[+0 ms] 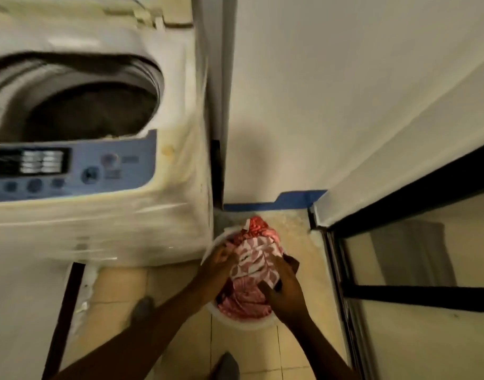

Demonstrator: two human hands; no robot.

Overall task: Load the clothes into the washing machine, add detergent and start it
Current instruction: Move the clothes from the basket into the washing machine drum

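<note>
Washing machine [98,138]: top-loader, left side of view, lid up. Casing is white and yellowed. Picture is motion-blurred here.
Drum [81,111]: open, dark inside. Contents cannot be made out.
Control panel [70,168]: blue-grey strip along the front edge of the machine, round buttons and a dark display. Lettering too blurred to read.
Floor [262,352]: pale tiles, below and right of the machine.
Left hand [217,266]: reaching down to the left side of the clothes pile. Fingers curled into the fabric at the basin's left rim, gripping it. Palm mostly hidden, so how far the hand is closed underneath cannot be told.
Basin [243,323]: white, round, on the floor just beside the machine's front right corner.
Clothes [255,259]: red-and-white patterned pile heaped in the basin, rising above its rim. A leaf-print piece lies on top, between the two hands. None seen in the drum.
Right hand [286,290]: on the right side of the pile, fingers bent and closed on the leaf-print cloth, thumb pressed against the fabric.
Wall [345,91]: off-white, behind the basin, blue strip along its base.
Glass door [416,270]: dark-framed, far right.
</note>
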